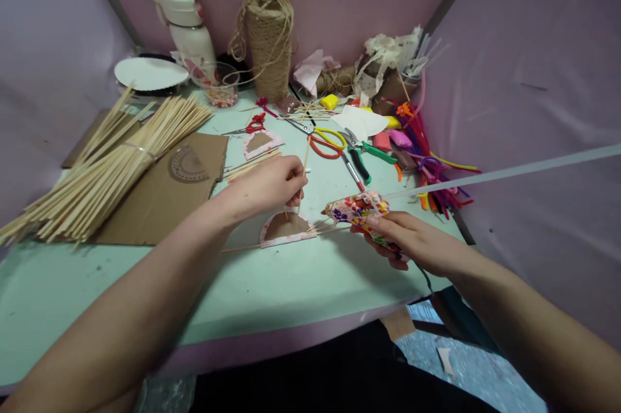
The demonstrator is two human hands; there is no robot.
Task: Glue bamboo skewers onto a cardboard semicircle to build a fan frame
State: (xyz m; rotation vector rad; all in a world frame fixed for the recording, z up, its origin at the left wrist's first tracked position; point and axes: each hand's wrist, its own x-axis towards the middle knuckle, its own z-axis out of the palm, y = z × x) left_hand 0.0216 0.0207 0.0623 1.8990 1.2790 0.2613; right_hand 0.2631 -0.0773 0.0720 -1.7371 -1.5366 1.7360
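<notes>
My left hand (289, 181) is closed, pinching a thin wooden stick (307, 153) that stands nearly upright. Its lower end comes down by a half-round cardboard piece (286, 226) with a pink-and-white edging, lying flat on the table. In my right hand (395, 235) is a glue gun (356, 208) with a colourful floral pattern, its nozzle pointing left toward the cardboard piece. A long translucent glue stick (504, 172) runs out of the gun's back to the right. Several thin sticks (330, 229) lie between the cardboard and the gun.
A bundle of wooden sticks (130, 164) rests on cardboard (140, 212) at left, beside a protractor (188, 164). Scissors (326, 144), green-handled pruners (378, 153) and pipe cleaners (427, 167) lie behind my hands. A twine spool (269, 44) and white bottle (191, 37) stand at the back.
</notes>
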